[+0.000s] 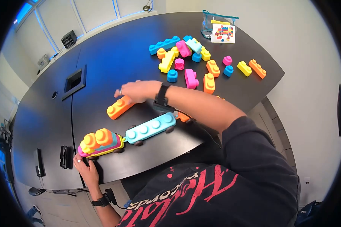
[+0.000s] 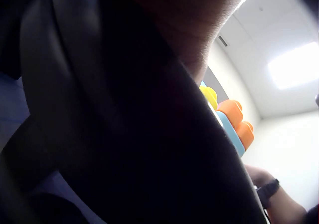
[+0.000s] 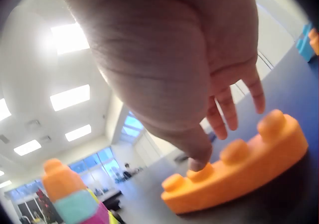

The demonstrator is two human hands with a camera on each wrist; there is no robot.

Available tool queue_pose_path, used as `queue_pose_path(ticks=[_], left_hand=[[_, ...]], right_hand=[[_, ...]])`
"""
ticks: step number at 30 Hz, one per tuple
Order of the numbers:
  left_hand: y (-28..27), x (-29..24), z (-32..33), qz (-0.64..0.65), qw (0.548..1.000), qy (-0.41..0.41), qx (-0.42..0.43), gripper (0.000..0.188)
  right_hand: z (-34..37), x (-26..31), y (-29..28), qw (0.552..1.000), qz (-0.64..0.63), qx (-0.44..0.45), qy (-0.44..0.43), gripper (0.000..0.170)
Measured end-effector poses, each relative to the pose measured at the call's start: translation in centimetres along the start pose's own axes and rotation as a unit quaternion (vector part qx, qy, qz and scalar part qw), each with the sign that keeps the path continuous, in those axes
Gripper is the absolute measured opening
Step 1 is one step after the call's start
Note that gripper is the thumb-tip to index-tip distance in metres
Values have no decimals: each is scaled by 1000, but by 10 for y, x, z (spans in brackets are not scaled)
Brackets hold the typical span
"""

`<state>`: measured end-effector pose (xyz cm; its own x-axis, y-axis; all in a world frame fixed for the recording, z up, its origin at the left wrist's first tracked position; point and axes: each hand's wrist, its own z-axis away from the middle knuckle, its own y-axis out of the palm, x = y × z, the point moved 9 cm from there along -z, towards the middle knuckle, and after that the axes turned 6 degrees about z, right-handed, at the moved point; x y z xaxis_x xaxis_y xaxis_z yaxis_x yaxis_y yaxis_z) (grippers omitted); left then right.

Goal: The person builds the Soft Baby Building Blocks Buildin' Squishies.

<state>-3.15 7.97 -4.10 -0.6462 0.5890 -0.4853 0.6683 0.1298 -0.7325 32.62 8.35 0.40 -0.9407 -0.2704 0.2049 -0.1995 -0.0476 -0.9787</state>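
- Hands well apart: the left hand (image 1: 88,172) has its fingers at the pink nose of the toy train's front car (image 1: 109,150); whether it grips, I cannot tell.
- That car carries stacked orange blocks (image 1: 90,141) and joins a light-blue car (image 1: 149,129).
- Beyond the light-blue car, the right hand (image 1: 140,92) is loose, fingers extended, thumb touching a stud of the long orange block (image 1: 116,110) by the dark surface (image 1: 45,113).
- Farther off, loose coloured blocks (image 1: 172,76) lie scattered.
- Past those stands a clear pouch (image 1: 207,27), a picture card (image 1: 223,34) against it.
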Motion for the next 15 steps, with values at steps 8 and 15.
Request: queue_pose_path(ticks=[8, 15], left_hand=[[0, -3, 0, 24, 1000, 3, -1, 44], [-7, -14, -4, 19, 1000, -4, -6, 49]], right_hand=[[26, 2, -26, 992, 118, -28, 19, 45], [138, 65, -51, 996, 78, -26, 38, 58]])
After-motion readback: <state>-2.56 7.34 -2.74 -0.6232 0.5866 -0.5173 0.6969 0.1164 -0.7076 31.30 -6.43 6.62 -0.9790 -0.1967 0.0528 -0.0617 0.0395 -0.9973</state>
